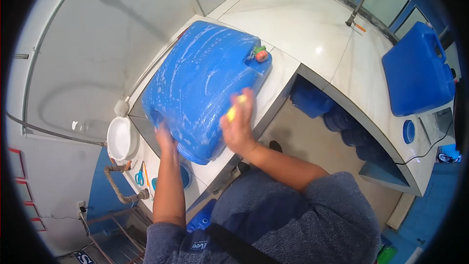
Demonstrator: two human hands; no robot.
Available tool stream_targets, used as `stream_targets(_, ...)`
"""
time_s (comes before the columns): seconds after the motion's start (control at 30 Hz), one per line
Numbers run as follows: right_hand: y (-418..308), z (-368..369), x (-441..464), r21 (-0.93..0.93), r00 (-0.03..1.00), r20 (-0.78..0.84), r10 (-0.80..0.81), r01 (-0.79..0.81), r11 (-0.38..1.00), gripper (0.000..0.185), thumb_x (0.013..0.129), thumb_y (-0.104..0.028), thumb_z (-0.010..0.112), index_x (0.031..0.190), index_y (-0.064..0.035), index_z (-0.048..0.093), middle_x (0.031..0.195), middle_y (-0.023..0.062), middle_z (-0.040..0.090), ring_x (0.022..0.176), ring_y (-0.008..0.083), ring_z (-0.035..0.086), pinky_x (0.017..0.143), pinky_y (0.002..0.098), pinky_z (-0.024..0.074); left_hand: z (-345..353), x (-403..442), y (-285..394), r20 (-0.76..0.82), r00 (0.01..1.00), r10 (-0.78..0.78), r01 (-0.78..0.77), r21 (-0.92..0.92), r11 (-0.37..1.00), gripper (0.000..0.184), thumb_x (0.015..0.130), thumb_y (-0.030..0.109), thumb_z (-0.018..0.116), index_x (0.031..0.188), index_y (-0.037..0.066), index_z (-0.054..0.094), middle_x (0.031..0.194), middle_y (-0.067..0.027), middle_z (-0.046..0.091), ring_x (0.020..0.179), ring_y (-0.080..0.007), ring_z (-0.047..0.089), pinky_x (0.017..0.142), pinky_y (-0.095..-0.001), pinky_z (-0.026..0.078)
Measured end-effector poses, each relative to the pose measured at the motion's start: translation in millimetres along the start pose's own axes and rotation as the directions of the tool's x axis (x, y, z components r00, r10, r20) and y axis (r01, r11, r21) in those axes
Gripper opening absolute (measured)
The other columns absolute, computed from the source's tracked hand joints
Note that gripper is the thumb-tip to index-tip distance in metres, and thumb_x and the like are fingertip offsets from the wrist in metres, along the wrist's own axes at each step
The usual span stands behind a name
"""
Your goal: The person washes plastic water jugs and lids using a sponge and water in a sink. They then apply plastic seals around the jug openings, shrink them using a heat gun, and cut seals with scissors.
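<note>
Shirt [293,225]; right grip [239,127] clamped on sponge [231,113]; left grip [166,139], closure unclear, touching soapy jerrycan [202,83]; contents hidden.

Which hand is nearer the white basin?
Left. The left hand is at the blue container's edge facing the white basin; the right hand, with a yellow item, is farther off, at the container's side along the counter's front.

head cam, the only view | seat: head-worn, above the jug [205,83], torso [273,210] on its near side | facing: forward and down onto the jug | range: near, jug and both hands [238,126] within frame | field: wide, dark-rimmed, reaching counter [273,5] beyond and floor [290,122] beside the jug
</note>
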State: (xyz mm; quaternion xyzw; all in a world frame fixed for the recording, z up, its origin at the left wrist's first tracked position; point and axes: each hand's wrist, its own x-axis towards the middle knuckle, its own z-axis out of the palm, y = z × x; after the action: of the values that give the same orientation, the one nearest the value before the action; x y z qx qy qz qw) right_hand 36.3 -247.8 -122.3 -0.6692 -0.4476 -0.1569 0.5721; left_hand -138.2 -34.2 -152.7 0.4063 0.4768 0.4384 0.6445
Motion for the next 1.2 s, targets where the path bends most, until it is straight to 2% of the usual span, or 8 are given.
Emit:
stream_targets(0.13, -27.5, -18.2, 71.4, 0.035, 0.858, 0.443, -0.259, 0.272, 0.962, 0.05, 0.093, -0.024, 0.064, 0.14, -0.0109, 0.053, 0.15, 0.0232, 0.041, 0.142, 0.0452, 0.034, 0.113, 0.0667, 0.0257, 7.9, -21.7, 11.8, -0.011, 0.997, -0.073, 0.071, -0.111, 0.991, 0.034, 0.095, 0.013, 0.053, 0.128, 0.007, 0.053, 0.101, -0.0092, 0.067, 0.077, -0.0203, 0.068, 0.063, -0.0322, 0.056)
stream_targets(0.3, -53.8, 6.6, 190.4, 0.106, 0.648, 0.309, -0.696, 0.703, 0.703, 0.046, 0.09, -0.032, 0.067, 0.132, -0.0131, 0.062, 0.14, 0.0168, 0.054, 0.131, 0.0388, 0.05, 0.109, 0.0573, 0.0387, 65.2, -87.9, 79.9, 0.124, 0.921, 0.369, -0.35, -0.155, 0.924, 0.028, 0.092, 0.011, 0.061, 0.116, 0.008, 0.048, 0.068, 0.0008, 0.05, 0.052, -0.0062, 0.046, 0.047, -0.0221, 0.037)
stream_targets(0.37, -61.2, -20.3, 272.7, 0.062, 0.736, 0.606, -0.3, 0.332, 0.941, 0.04, 0.093, -0.034, 0.063, 0.127, -0.0125, 0.066, 0.132, 0.0169, 0.061, 0.124, 0.034, 0.056, 0.106, 0.0457, 0.0439, 68.0, -83.8, 92.9, 0.178, 0.868, 0.463, -0.447, -0.123, 0.886, 0.031, 0.092, 0.011, 0.061, 0.119, 0.009, 0.047, 0.067, 0.0013, 0.05, 0.052, -0.0064, 0.046, 0.046, -0.022, 0.037)
stream_targets(0.47, -41.5, -43.3, 324.5, -0.176, 0.662, 0.747, 0.06, 0.11, 0.978, 0.037, 0.096, -0.034, 0.059, 0.123, -0.0108, 0.068, 0.128, 0.0181, 0.063, 0.12, 0.0316, 0.059, 0.102, 0.0398, 0.0465, 62.0, -79.6, 105.3, 0.26, 0.683, 0.682, -0.725, 0.128, 0.677, 0.075, 0.087, 0.017, 0.069, 0.148, -0.002, 0.031, 0.129, -0.0189, 0.056, 0.11, -0.0226, 0.062, 0.084, -0.0347, 0.055)
stream_targets(0.63, -55.8, -62.2, 265.5, 0.302, 0.667, 0.493, -0.559, 0.471, 0.829, 0.034, 0.099, -0.027, 0.052, 0.125, -0.0105, 0.067, 0.122, 0.0198, 0.064, 0.123, 0.0368, 0.056, 0.105, 0.0456, 0.0445, 71.9, -88.8, 69.3, 0.534, 0.1, 0.84, -0.976, 0.218, -0.022, 0.071, 0.07, 0.022, 0.085, 0.127, -0.008, 0.056, 0.137, -0.0197, 0.049, 0.119, -0.0317, 0.059, 0.098, -0.0412, 0.051)
stream_targets(0.9, -50.1, -80.9, 182.7, 0.303, 0.251, 0.902, -0.35, 0.208, 0.93, 0.031, 0.096, -0.026, 0.059, 0.123, -0.0139, 0.068, 0.13, 0.0158, 0.062, 0.128, 0.0371, 0.052, 0.11, 0.0494, 0.0401, 60.3, -107.5, 35.9, 0.916, -0.164, 0.366, -0.986, -0.165, -0.027, 0.018, 0.064, 0.022, 0.074, 0.078, 0.016, 0.064, 0.071, -0.0019, 0.062, 0.065, -0.0254, 0.062, 0.059, -0.0384, 0.051)
stream_targets(0.97, -36.3, -50.8, 148.8, 0.388, 0.209, 0.791, -0.574, 0.555, 0.736, 0.03, 0.095, -0.026, 0.058, 0.118, -0.0118, 0.07, 0.122, 0.0152, 0.065, 0.119, 0.0348, 0.057, 0.105, 0.0476, 0.0441, 53.7, -107.5, 19.1, 0.962, -0.208, 0.177, -0.978, -0.198, -0.072, 0.014, 0.065, 0.021, 0.071, 0.071, 0.017, 0.06, 0.067, -0.0034, 0.057, 0.062, -0.024, 0.06, 0.057, -0.0372, 0.05)
stream_targets(1.2, 74.7, -13.5, 224.5, -0.336, 0.704, 0.707, -0.075, 0.426, 0.84, 0.03, 0.089, -0.019, 0.065, 0.117, -0.0088, 0.069, 0.112, 0.0171, 0.065, 0.106, 0.0351, 0.062, 0.094, 0.0437, 0.0508, 41.8, -102.8, 23.9, 0.991, -0.134, -0.002, -0.988, -0.134, -0.072, 0.013, 0.075, 0.023, 0.064, 0.066, 0.014, 0.059, 0.061, -0.0077, 0.053, 0.059, -0.0277, 0.059, 0.055, -0.0421, 0.048)
